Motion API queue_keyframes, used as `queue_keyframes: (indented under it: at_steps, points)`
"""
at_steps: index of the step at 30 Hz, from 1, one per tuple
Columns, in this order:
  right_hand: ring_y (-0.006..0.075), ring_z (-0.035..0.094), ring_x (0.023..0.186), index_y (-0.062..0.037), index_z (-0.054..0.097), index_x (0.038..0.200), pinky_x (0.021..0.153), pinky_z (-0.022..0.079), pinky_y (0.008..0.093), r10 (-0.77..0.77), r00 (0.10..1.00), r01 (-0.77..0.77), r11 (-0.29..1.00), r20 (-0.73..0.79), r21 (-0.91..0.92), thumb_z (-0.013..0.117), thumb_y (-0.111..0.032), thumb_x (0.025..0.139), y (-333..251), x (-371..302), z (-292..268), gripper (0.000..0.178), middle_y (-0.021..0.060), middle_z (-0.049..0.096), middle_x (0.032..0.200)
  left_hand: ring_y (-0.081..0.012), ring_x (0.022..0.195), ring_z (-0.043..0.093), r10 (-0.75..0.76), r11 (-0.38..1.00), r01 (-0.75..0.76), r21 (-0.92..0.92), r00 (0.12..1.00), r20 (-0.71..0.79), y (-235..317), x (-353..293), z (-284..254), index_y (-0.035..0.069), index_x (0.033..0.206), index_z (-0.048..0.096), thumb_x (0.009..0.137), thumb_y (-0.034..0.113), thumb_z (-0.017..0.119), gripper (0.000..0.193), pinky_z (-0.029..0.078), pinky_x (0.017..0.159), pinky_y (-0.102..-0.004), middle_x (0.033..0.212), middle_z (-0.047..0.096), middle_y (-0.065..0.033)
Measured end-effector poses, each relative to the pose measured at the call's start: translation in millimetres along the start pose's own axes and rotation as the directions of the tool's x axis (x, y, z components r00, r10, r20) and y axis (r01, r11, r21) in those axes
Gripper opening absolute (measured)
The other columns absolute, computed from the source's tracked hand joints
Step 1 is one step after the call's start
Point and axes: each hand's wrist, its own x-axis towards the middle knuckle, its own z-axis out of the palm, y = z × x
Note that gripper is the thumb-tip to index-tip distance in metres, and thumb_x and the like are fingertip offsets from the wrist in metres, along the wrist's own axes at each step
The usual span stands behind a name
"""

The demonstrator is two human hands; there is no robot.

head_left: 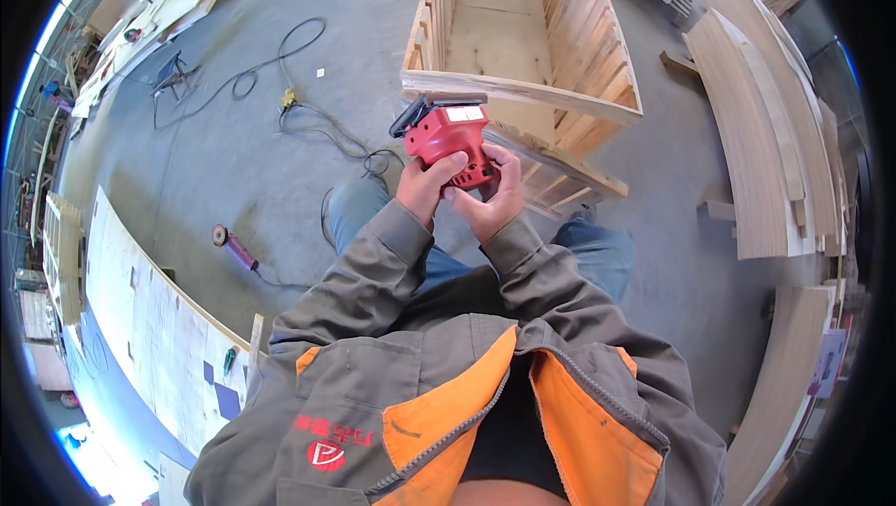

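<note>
Both hands hold a red sheet sander in front of me, turned so that its dark flat pad points away at the top. My left hand is closed round its left side, thumb across the red body. My right hand grips the right side and lower end, where dark vent slots show. Just beyond the sander stands a long open wooden crate with slatted sides. Part of its near end is hidden behind the tool and my right hand.
A purple angle grinder lies on the floor at left. Black cable with a yellow connector loops across the concrete. A pale plywood panel stands at lower left. Stacked boards line the right side.
</note>
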Motion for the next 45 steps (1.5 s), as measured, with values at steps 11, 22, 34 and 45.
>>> queue_keyframes:
  at_steps: [11, 22, 34, 45]
  points:
    - [0.019, 0.067, 0.106, 0.0034, 0.059, 0.131, 0.097, 0.054, 0.0349, 0.625, 0.735, -0.671, 0.726, 0.263, 0.151, 0.078, 0.001, 0.078, 64.2, 24.7, 10.9, 0.056, 0.0106, 0.066, 0.12, -0.0199, 0.1, 0.071, 0.0, 0.946, 0.038, 0.323, 0.993, -0.116, -23.9, 42.8, -77.5, -0.005, 0.125, 0.064, 0.08, 0.015, 0.085, 0.053, 0.058, 0.088, -0.0347, 0.115, 0.073, -0.0133]
    - [0.0217, 0.067, 0.108, 0.0025, 0.059, 0.131, 0.097, 0.054, 0.0384, 0.578, 0.709, -0.7, 0.643, 0.404, 0.309, 0.082, -0.001, 0.075, 103.3, 98.3, 83.3, 0.06, 0.0114, 0.068, 0.12, -0.0216, 0.103, 0.07, 0.027, 0.821, 0.046, 0.569, 0.992, -0.119, 31.0, 113.4, -137.1, -0.005, 0.128, 0.058, 0.077, 0.011, 0.085, 0.06, 0.059, 0.091, -0.0367, 0.117, 0.07, -0.0153]
    - [0.0221, 0.066, 0.116, 0.0035, 0.057, 0.134, 0.103, 0.054, 0.0369, 0.616, 0.67, -0.738, 0.615, 0.414, 0.279, 0.081, -0.005, 0.08, 132.9, 123.1, 90.6, 0.059, 0.0127, 0.067, 0.125, -0.0213, 0.104, 0.07, -0.021, 0.777, 0.09, 0.623, 0.993, -0.116, 29.3, 156.5, -164.8, -0.005, 0.127, 0.061, 0.076, 0.016, 0.085, 0.061, 0.057, 0.091, -0.0371, 0.116, 0.071, -0.0146]
    - [0.0211, 0.068, 0.109, 0.0043, 0.058, 0.131, 0.099, 0.054, 0.036, 0.624, 0.665, -0.744, 0.511, 0.41, 0.43, 0.081, -0.007, 0.082, 121.4, 133.1, 88.2, 0.055, 0.0125, 0.067, 0.122, -0.0206, 0.103, 0.068, -0.076, 0.645, 0.153, 0.748, 0.988, -0.137, 54.6, 168.9, -135.1, -0.006, 0.129, 0.061, 0.078, 0.019, 0.082, 0.061, 0.056, 0.09, -0.0353, 0.118, 0.069, -0.0143]
